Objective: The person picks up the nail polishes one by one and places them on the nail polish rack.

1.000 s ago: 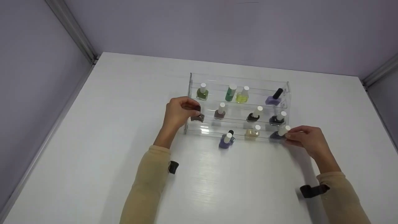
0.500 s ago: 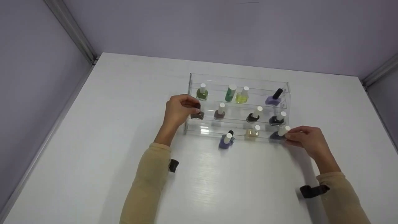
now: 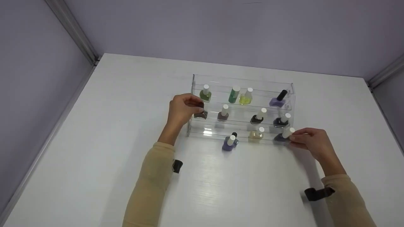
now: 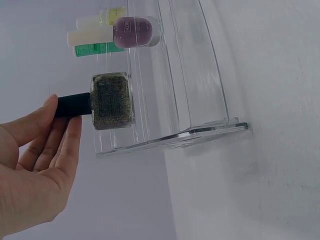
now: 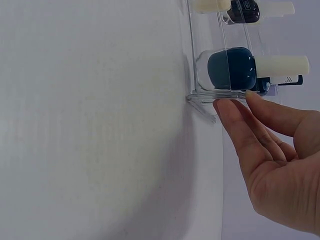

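In the left wrist view my left hand (image 4: 40,165) pinches the black cap of a nail polish bottle (image 4: 111,101) with dark, gold-flecked glitter. The bottle is at the left end of the middle tier of a clear acrylic display rack (image 3: 243,82); whether its base touches the shelf I cannot tell. My right hand (image 5: 280,160) holds the rack's right end panel between thumb and fingers. Just inside that panel stands a dark teal nail polish bottle (image 5: 232,69) with a white cap, on the front tier.
Several other polish bottles stand on the rack's tiers, among them an olive one (image 3: 205,95), a green one (image 3: 233,94) and a mauve one (image 3: 223,116). Purple-blue bottles (image 3: 228,144) stand on the white table (image 3: 202,189) before the rack. Walls enclose the table's back and sides.
My left hand has shifted slightly up and away with the glitter nail polish bottle, toward the back of the rack. The right hand stays in place.
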Demonstrator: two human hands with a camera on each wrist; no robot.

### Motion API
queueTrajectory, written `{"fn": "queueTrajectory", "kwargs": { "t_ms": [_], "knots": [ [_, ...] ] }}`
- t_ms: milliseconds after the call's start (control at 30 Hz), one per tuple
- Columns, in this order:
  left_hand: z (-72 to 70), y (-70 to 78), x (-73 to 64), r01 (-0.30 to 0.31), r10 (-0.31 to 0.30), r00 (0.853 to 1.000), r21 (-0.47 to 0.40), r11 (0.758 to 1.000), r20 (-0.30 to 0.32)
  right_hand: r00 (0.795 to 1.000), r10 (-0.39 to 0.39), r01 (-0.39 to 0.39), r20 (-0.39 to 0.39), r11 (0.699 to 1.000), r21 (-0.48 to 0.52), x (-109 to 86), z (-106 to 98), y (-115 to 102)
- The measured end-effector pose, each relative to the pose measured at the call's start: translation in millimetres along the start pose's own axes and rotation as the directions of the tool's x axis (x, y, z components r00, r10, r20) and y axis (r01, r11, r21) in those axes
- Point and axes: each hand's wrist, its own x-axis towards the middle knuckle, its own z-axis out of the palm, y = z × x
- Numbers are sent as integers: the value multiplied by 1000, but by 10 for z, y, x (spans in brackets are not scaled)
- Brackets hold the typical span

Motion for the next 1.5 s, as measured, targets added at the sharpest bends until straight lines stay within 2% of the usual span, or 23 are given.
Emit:
{"fn": "queueTrajectory", "kwargs": {
  "t_ms": [333, 567, 800, 1300, 1500],
  "knots": [
    [26, -22, 54, 7, -6, 1000, 20, 1000, -22, 1000, -10, 10, 3, 999, 36, 3, 1, -2],
    [40, -41, 87, 15, -14, 1000, 16, 1000, -27, 1000, -7, 7, 0, 1000, 24, 12, 5, 5],
    [50, -50, 130, 14, -14, 999, 12, 1000, -31, 1000, 3, -3, -2, 999, -40, 11, -13, 17],
    [79, -190, 146, 33, -32, 999, 18, 999, -35, 1000, 14, -15, -6, 1000, -15, 10, -11, 19],
    [88, -203, 149, 38, -38, 999, 21, 999, -34, 1000, 8, -8, -3, 1000, -21, 8, -9, 14]
  ]
}}
